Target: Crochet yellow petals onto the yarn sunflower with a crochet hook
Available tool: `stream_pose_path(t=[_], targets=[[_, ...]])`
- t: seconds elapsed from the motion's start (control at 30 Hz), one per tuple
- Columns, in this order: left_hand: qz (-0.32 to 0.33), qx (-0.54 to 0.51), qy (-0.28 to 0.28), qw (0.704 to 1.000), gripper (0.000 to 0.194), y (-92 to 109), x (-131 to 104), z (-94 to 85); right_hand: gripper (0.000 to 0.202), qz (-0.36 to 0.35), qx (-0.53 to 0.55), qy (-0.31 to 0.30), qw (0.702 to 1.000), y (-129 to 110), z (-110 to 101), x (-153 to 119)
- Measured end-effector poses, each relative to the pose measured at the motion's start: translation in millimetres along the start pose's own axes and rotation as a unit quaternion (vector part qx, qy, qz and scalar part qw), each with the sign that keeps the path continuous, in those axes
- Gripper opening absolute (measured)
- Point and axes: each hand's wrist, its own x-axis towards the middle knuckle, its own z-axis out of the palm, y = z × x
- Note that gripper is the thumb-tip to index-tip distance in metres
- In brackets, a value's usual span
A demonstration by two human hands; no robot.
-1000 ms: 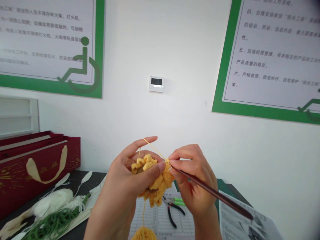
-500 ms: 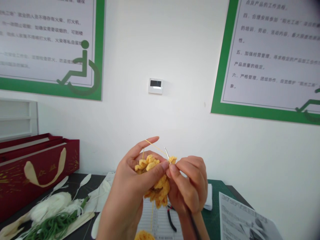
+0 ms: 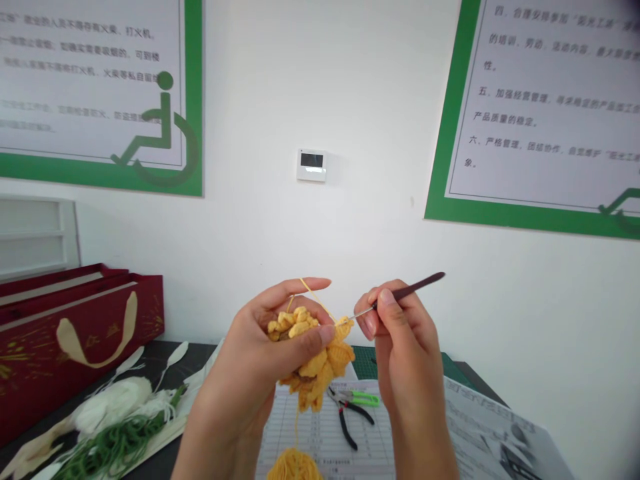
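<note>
While the left hand (image 3: 265,353) pinches the yellow crochet piece (image 3: 313,363) between thumb and fingers, up above the worktop (image 3: 187,367), the right hand (image 3: 405,327) has its grip closed on the dark handle of the crochet hook (image 3: 415,287). And look at that slim metal shaft, its tip right at the top edge of the piece! Yellow yarn runs over the raised left index finger down to the stitches, and another strand drops to the yarn ball (image 3: 295,465) below. Down on the printed sheet (image 3: 370,453), black-handled pliers (image 3: 349,417) lie open beside a bright green-handled tool (image 3: 365,399). Over at the left side, we have green yarn (image 3: 113,443), white yarn (image 3: 113,402) and a dark red gift bag (image 3: 35,367), its cream ribbon handle drooping down the front.
</note>
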Motion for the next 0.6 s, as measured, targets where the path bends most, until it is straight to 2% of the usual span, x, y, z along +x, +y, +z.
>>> stream_pose_path(t=[0.07,0.13,0.23,0.33,0.4,0.43,0.47,0.53,0.57,0.6], targets=[[-0.003,0.0,-0.002,1.0,0.039,0,0,0.5,0.035,0.089,0.091,-0.037,0.991,2,3,2],[-0.006,0.004,0.003,1.0,0.036,-1,-1,1.4,0.037,0.141,0.135,-0.064,0.979,3,5,2],[0.006,0.007,0.023,1.0,0.037,-2,-2,3.0,0.032,0.112,0.114,-0.073,0.984,6,6,0],[0.025,0.008,0.043,0.999,0.039,-3,-3,5.5,0.02,-0.01,0.039,-0.072,0.997,9,2,0],[0.028,0.009,0.054,0.998,0.039,-2,-4,7.5,0.009,-0.143,-0.058,-0.081,0.985,10,-3,2],[0.028,0.008,0.061,0.998,0.038,-2,-4,8.4,0.008,-0.223,-0.129,-0.087,0.962,11,-7,3],[0.024,0.004,0.066,0.998,0.039,-2,-5,9.2,0.014,-0.309,-0.207,-0.089,0.924,12,-10,4],[-0.015,-0.021,0.047,0.999,0.041,-1,-5,9.9,0.024,-0.458,-0.332,-0.063,0.822,13,-16,6],[-0.051,-0.042,0.022,0.998,0.043,-1,-4,9.8,0.026,-0.503,-0.354,-0.042,0.787,15,-17,7],[-0.089,-0.062,-0.007,0.994,0.045,-2,-4,9.4,0.024,-0.525,-0.343,-0.022,0.778,17,-17,9]])
